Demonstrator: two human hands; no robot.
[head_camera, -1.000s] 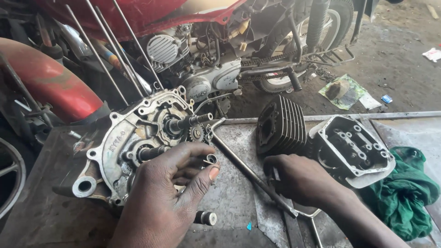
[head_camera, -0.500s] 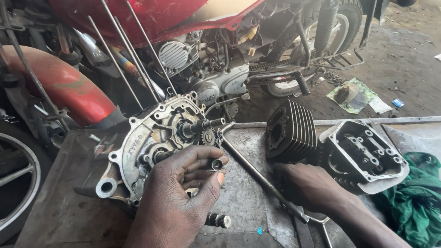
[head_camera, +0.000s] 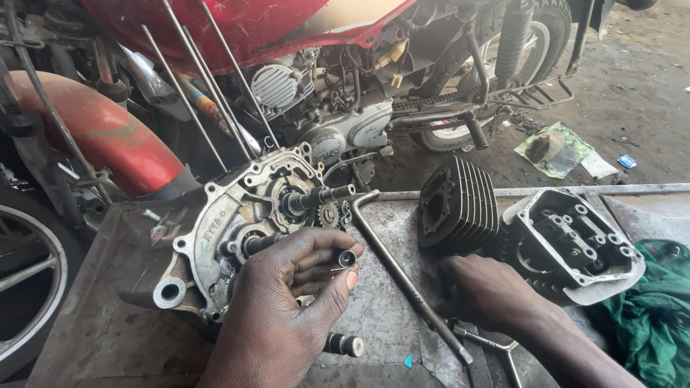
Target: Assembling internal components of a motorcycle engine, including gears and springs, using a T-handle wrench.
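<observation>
I have the left hand [head_camera: 287, 302] pinching a small bush [head_camera: 347, 257] at the fingertips, just near of the crankcase [head_camera: 237, 223] shafts on the worktop [head_camera: 93, 338]. I judge this the fitting step; next calls for lining its bore with a shaft. Its axis seems to run near-to-far, open end toward me. The right hand [head_camera: 496, 291] rests flat by the cylinder [head_camera: 460, 205], apparently holding nothing.

metal bench [head_camera: 108, 330]: crankcase [head_camera: 230, 230], finned cylinder [head_camera: 460, 205], cylinder head [head_camera: 575, 244], long rod [head_camera: 402, 276].
</observation>
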